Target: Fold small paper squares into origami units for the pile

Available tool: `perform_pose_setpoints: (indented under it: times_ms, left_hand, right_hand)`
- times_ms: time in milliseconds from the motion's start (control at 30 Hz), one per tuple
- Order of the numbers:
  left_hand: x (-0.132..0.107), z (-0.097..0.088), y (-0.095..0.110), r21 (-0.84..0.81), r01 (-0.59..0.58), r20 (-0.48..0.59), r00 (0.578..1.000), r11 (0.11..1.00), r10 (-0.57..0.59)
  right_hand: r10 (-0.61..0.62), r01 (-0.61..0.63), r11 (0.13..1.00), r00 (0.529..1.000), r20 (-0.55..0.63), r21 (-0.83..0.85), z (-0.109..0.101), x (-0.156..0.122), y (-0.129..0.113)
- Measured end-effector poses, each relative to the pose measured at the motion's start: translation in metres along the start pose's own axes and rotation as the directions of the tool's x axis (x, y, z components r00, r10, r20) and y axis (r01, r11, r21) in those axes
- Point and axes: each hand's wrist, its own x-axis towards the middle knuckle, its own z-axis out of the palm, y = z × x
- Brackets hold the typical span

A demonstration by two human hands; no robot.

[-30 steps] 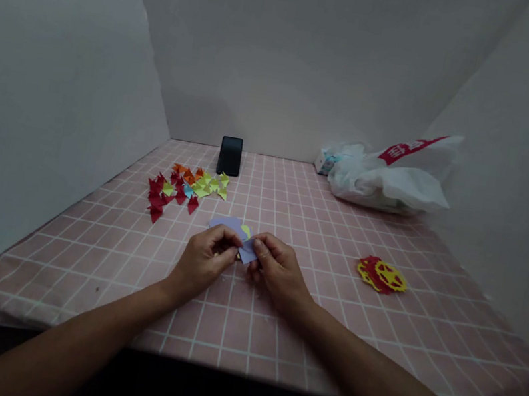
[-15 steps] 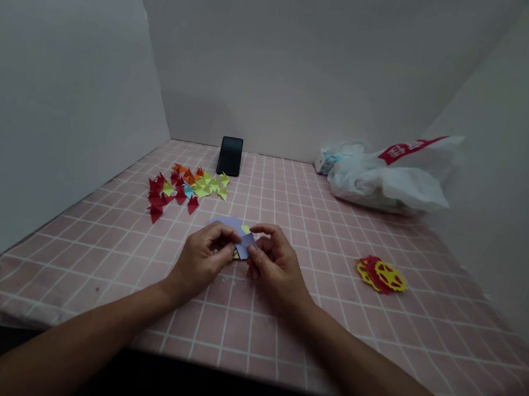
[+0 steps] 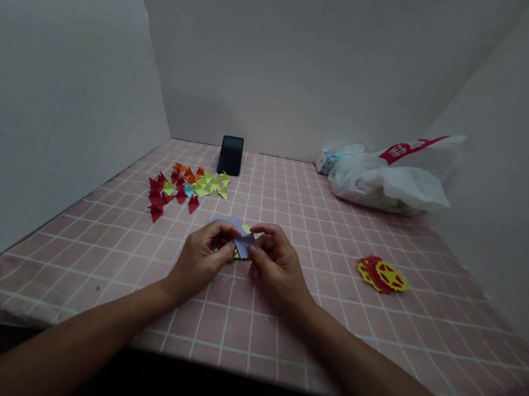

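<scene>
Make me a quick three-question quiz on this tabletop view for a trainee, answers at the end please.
1. What colour is the small paper between the left hand and right hand?
2. True or false: the plastic bag lies farther from the hands than the cutouts.
3. What stands behind the folded pieces?
A) a cup
B) a black device
C) scissors

Key: 1. Purple. 2. True. 3. B.

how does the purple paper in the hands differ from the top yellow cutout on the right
The purple paper is held by the left hand and right hand; the top yellow cutout lies on red pieces. The purple paper shows no holes; the top yellow cutout has openings. Both look thin.
</scene>
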Motion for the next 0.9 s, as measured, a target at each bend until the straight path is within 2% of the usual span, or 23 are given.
perform_pose_setpoints:
  times_ms: [233,400,667,900]
  left_hand:
    - [0.000,-0.002,-0.002,0.013,0.013,0.018,1.000,1.000,-0.014]
    - [0.000,-0.002,-0.005,0.049,-0.001,0.087,0.996,0.999,-0.003]
    - [0.002,-0.004,-0.001,-0.141,0.146,0.078,0.988,0.979,-0.136]
    - [0.003,-0.003,0.000,-0.104,0.146,0.084,0.987,0.984,-0.137]
  right_hand:
    - [0.006,-0.006,1.000,1.000,-0.008,-0.022,0.000,0.000,0.001]
    - [0.017,-0.017,0.998,1.000,-0.001,-0.058,-0.002,0.002,0.001]
    - [0.066,-0.068,0.997,0.997,0.051,0.028,0.001,0.003,-0.011]
    - [0.057,-0.056,0.998,0.998,0.006,-0.030,0.000,0.002,-0.006]
